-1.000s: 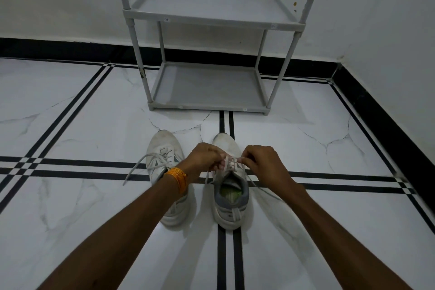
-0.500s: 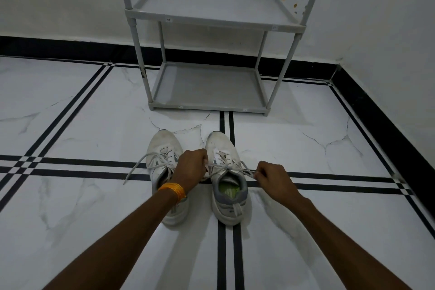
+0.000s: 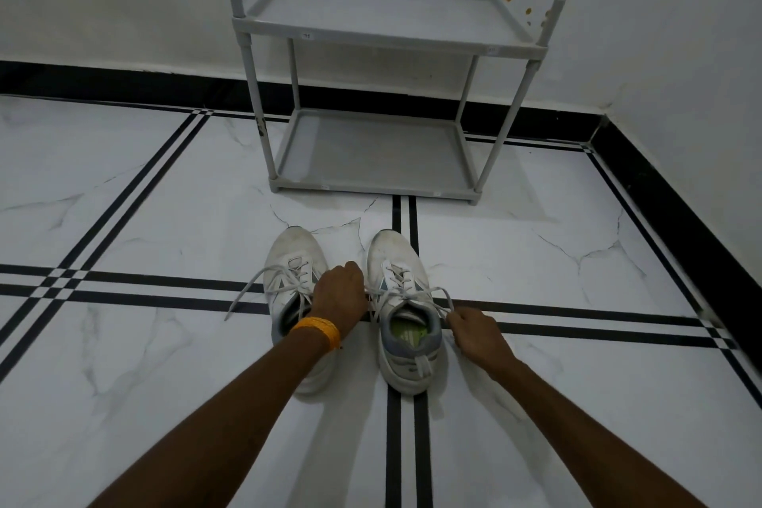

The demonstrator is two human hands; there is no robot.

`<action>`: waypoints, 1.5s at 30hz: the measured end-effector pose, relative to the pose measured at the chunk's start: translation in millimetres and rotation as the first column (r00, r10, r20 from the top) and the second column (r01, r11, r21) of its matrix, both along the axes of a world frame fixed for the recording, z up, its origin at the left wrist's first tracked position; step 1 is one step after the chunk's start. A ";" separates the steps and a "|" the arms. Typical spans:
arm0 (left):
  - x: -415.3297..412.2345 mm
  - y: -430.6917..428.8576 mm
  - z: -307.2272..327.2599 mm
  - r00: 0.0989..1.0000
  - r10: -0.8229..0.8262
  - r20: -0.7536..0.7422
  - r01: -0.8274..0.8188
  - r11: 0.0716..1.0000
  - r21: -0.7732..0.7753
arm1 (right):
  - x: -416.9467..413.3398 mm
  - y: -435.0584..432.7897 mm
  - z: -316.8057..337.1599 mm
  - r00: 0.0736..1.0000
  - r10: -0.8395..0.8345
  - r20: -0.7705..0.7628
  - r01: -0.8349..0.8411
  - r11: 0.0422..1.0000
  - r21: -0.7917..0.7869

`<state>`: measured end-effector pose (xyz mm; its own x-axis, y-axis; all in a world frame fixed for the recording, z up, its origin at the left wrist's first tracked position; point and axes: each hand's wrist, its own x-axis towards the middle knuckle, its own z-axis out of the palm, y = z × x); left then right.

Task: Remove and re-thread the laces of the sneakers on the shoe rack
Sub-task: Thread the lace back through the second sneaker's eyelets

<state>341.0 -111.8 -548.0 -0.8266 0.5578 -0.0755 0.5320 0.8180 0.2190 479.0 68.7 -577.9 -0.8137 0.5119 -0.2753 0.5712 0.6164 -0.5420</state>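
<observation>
I can't see my left hand's [image 3: 339, 295] fingertips: the fist is curled, knuckles up, between the two sneakers, and the right sneaker's [image 3: 405, 311] left lace end [image 3: 377, 293] runs into it, so it looks clenched on that lace. My left forearm and its orange band [image 3: 319, 331] hide the heel of the left sneaker [image 3: 293, 280]. My right hand [image 3: 474, 332] sits just beside the right sneaker's collar, fingers pinched on the other lace end [image 3: 447, 303], which is drawn out sideways.

Small stickers on the rack's [image 3: 387, 41] shelf edges are too small to read; I can make out no brand on the shoes.

Both sneakers are white and scuffed, grey at the collar, toes pointing toward the rack, on the floor [image 3: 123, 342] near its front edge. The right one has a green insole and is laced through its eyelets; the left one's lace [image 3: 247, 293] lies loose, trailing out across the black stripes.
</observation>
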 end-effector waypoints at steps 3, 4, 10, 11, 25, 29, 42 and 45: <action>-3.3 6.8 13.9 0.900 0.200 0.388 -0.308 0.920 0.241 | -4.2 -1.1 0.5 0.998 -0.038 -0.053 0.035 0.998 -0.052; -7.2 9.0 20.8 0.772 0.203 0.602 -0.462 0.830 0.312 | -5.2 -1.8 0.1 0.997 -0.040 -0.060 0.037 0.998 -0.041; -12.2 17.8 36.4 0.117 -0.076 0.990 -0.819 0.556 0.140 | -8.6 -4.2 -11.5 0.995 0.049 -0.087 -0.041 0.996 0.085; -9.4 19.3 34.6 0.184 -0.072 0.980 -0.795 0.576 0.192 | -8.6 -3.4 -11.7 0.993 0.076 -0.092 -0.065 0.990 0.123; -10.2 18.8 -5.6 0.990 0.055 -0.129 -0.059 0.998 -0.025 | 6.4 7.6 -8.7 0.969 0.217 0.119 -0.240 0.710 0.662; -9.6 18.8 -6.5 0.993 0.051 -0.104 -0.055 0.998 -0.033 | 8.9 11.0 -14.0 0.977 0.197 0.085 -0.199 0.681 0.705; -4.3 5.1 -3.3 0.999 -0.017 0.044 -0.006 0.876 0.483 | 22.3 1.4 44.8 0.970 -0.108 -0.219 0.112 0.994 0.006; 12.2 17.9 5.6 0.971 -0.230 0.059 0.177 0.866 0.467 | 10.3 -27.6 62.0 0.977 0.120 -0.175 -0.081 0.974 0.211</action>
